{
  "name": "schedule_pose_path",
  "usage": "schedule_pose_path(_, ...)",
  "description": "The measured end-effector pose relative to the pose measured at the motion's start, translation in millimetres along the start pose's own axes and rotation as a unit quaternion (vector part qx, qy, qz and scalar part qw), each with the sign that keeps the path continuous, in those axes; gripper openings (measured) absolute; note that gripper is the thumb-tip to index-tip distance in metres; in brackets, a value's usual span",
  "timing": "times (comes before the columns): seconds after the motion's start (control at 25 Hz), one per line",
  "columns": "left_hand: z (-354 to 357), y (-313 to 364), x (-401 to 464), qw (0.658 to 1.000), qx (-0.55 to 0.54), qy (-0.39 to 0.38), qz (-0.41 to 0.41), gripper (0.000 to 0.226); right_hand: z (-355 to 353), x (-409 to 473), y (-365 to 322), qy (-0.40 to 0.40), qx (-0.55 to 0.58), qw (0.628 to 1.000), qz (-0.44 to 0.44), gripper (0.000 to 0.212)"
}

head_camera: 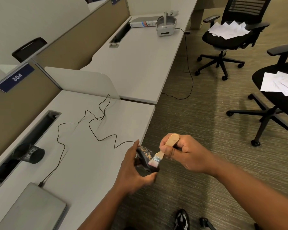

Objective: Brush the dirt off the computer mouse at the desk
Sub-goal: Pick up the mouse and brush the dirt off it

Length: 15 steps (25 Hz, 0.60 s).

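1. Left hand (pixel 133 170), lower centre of the frame: closed around the black computer mouse (pixel 145 157), fingers along its far side and thumb under the near end. The mouse is held off the edge of the surface (pixel 83 163), over the carpet (pixel 198 123), not resting on it.
2. Mouse: top side tilted toward the right hand; tan dirt flecks (pixel 148 153) patchy across the upper shell.
3. Right hand (pixel 184 153), just right of the mouse: clenched on the wooden handle of a small brush (pixel 163 151), the handle end sticking up past the knuckles. Metal ferrule and pale bristles (pixel 154 163) point down-left; the bristles touch the near part of the mouse shell.
4. Mouse cable (pixel 90 127): runs from the mouse nose in loose loops across the middle of the surface, then down-left to a plug at the back edge of a closed grey laptop (pixel 34 208), lower left.
5. Black mesh cup (pixel 31 154) on its side at centre left, partly over the cable slot (pixel 40 130).
6. Blue plate reading "304" (pixel 15 78) on the partition, upper left.
7. Next surface, upper centre: white headset (pixel 165 24) beside a flat box (pixel 144 22).
8. Right of the frame: two black office chairs (pixel 226 39), each with loose papers (pixel 227 29) on the seat.
9. Bottom centre: a shoe (pixel 182 219) on the carpet.
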<state>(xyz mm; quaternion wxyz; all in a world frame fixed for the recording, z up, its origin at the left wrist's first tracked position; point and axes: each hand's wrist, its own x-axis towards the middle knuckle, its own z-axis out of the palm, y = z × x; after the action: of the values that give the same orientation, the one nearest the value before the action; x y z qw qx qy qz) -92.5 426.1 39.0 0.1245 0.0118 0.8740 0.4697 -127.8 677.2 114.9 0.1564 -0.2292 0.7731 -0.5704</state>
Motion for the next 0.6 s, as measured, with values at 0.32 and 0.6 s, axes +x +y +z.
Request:
schedule_pose_path(0.32, 0.2, 2.3, 1.6, 1.0, 0.029, -0.004, 0.003, 0.128, 31.6, 2.6, -12.2, -0.109, -0.195, 0.973, -0.047, 0.016)
schedule_pose_path(0.6, 0.7, 0.3, 5.3, 0.997, 0.07, -0.01, -0.005, 0.129, 31.7, 4.7, -17.2, -0.108, -0.265, 0.956, -0.068, 0.025)
